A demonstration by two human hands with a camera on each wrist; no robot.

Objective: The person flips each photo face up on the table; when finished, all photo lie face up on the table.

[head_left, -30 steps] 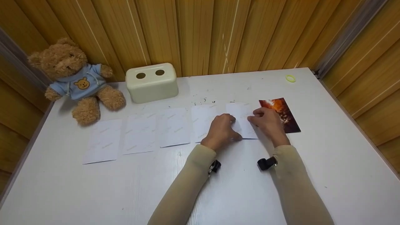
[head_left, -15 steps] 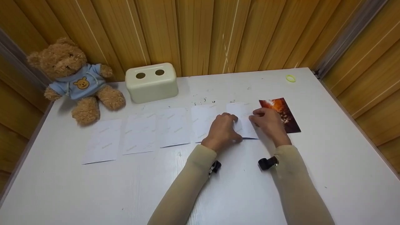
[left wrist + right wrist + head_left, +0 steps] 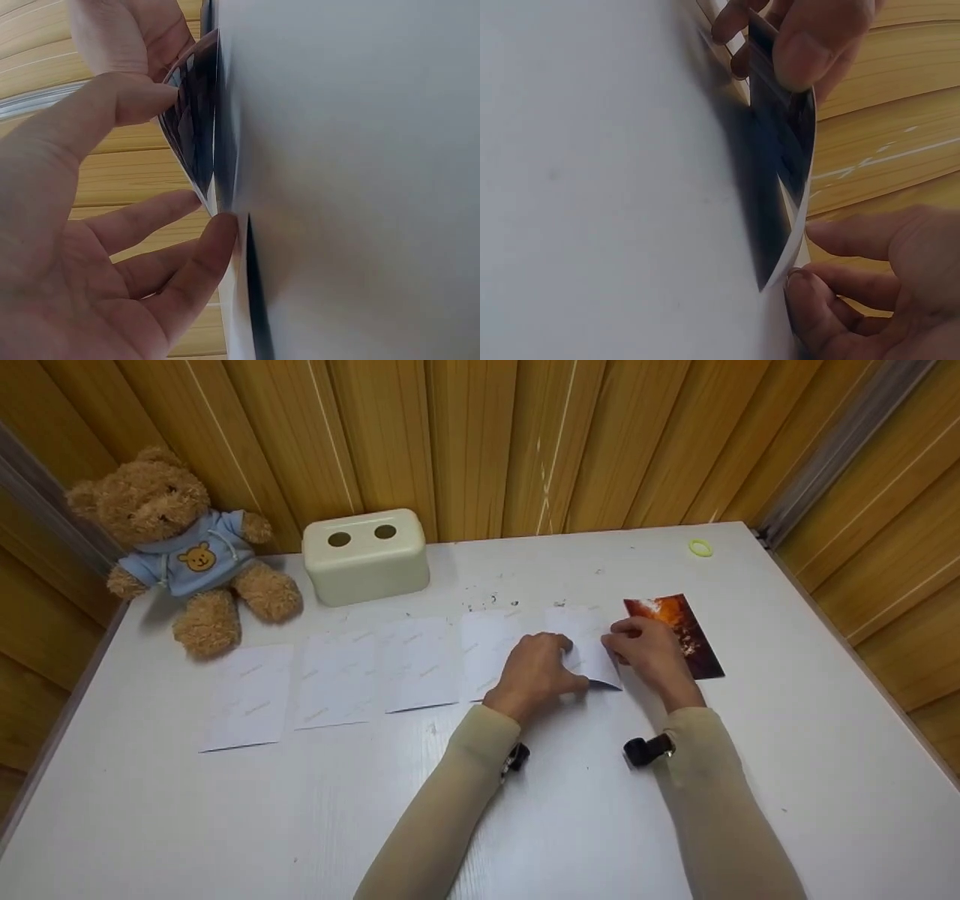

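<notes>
Face down on the white table, a photo print (image 3: 590,656) with a white back lies between my hands in the head view. Its near edge bows up, baring a dark glossy underside (image 3: 776,146) in the right wrist view. My left hand (image 3: 534,675) holds its left side, thumb at the raised near edge and fingertips by the side edge. In the left wrist view the thumb (image 3: 154,101) meets the bent rim. My right hand (image 3: 654,656) pinches the print's right edge between thumb and index finger. Just beyond the right hand lies a face-up print (image 3: 697,649) with an orange, fiery picture.
Leftward runs a row of several white-backed prints (image 3: 247,697), the closest (image 3: 484,649) partly under my left hand. A cream box with two holes (image 3: 367,570) and a teddy bear (image 3: 199,559) stand at the back left. A yellow-green ring (image 3: 700,547) lies at the far right.
The print's near edge has risen from almost flat into a curve. My right hand has shifted slightly right; the left hand has barely moved.
</notes>
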